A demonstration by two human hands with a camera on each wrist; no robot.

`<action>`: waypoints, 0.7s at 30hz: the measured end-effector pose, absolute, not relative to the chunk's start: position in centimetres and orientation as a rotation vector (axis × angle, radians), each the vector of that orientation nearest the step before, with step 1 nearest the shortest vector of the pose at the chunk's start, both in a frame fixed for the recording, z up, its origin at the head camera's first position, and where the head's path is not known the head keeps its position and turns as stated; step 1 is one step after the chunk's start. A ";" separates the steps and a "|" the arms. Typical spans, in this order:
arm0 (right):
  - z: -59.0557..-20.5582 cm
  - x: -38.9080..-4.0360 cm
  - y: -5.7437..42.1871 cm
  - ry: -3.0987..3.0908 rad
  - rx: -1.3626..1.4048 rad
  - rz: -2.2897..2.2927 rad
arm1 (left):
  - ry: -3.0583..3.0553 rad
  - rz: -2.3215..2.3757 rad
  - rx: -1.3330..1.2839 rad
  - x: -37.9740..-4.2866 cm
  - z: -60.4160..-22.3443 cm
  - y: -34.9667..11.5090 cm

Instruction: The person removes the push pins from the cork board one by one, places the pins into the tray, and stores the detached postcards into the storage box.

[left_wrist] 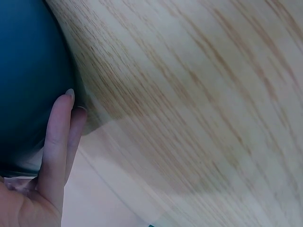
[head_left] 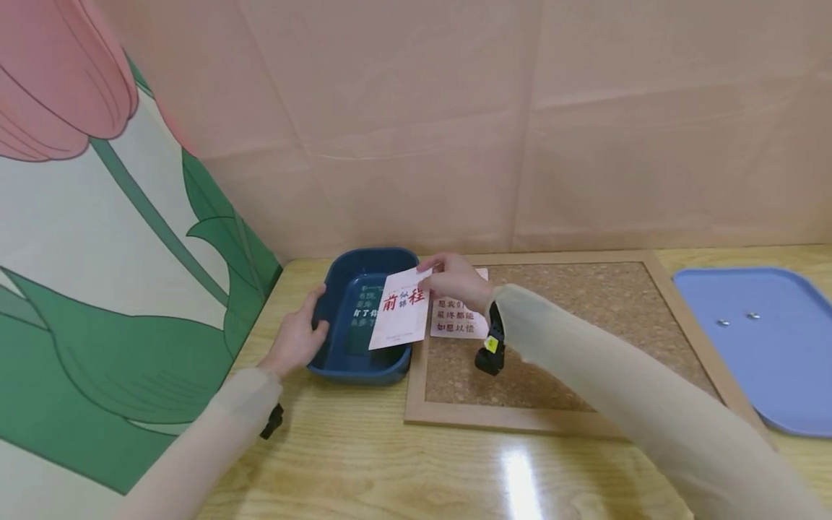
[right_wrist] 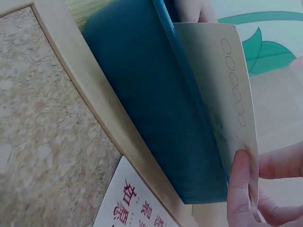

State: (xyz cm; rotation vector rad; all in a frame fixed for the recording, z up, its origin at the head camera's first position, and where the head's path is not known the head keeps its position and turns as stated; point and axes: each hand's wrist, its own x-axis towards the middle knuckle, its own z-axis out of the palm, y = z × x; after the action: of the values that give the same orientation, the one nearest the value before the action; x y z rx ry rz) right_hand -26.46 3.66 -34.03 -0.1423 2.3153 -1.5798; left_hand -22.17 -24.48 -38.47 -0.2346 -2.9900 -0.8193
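My right hand (head_left: 458, 282) pinches a white postcard (head_left: 399, 325) with red and blue characters by its upper right corner. The postcard is tilted over the right side of a dark blue plastic bin (head_left: 373, 261). Its back, with a row of printed circles, faces the right wrist view, where finger and thumb (right_wrist: 240, 175) grip its edge. My left hand (head_left: 295, 339) holds the bin's left side, fingers (left_wrist: 57, 132) along the outer wall and thumb at the rim. Inside the bin lies a dark green card (head_left: 364, 339) with pale characters, partly hidden by the postcard.
A wood-framed cork board (head_left: 546, 383) lies right of the bin, with another red-lettered card (head_left: 458, 329) on its left part, partly under my right hand. Farther right, a light blue tray (head_left: 767, 368) holds two small metal pieces (head_left: 752, 315). A pink-covered wall (head_left: 416, 144) stands behind.
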 end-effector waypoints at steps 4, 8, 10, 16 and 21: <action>-33.9 -26.5 3.0 2.334 -0.161 -1.550 | -3.004 -0.809 -0.227 -22.3 -38.6 -24.5; -34.0 -26.7 2.5 2.351 -0.162 -1.508 | -3.002 -0.812 -0.229 -22.3 -38.6 -24.5; -33.9 -26.7 2.2 2.353 -0.165 -1.496 | -3.004 -0.812 -0.224 -22.3 -38.7 -24.6; -33.8 -26.8 1.7 2.298 -0.204 -1.530 | -3.005 -0.823 -0.218 -22.3 -38.6 -24.7; -33.9 -26.8 1.8 2.276 -0.234 -1.547 | -3.010 -0.790 -0.203 -22.4 -38.6 -24.6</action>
State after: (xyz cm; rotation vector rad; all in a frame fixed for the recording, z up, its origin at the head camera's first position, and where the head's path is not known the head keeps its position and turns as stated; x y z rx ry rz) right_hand -26.85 1.77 -33.92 -0.2337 2.2763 -1.5473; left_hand -22.42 -24.57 -38.59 -0.2031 -3.0101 -0.7897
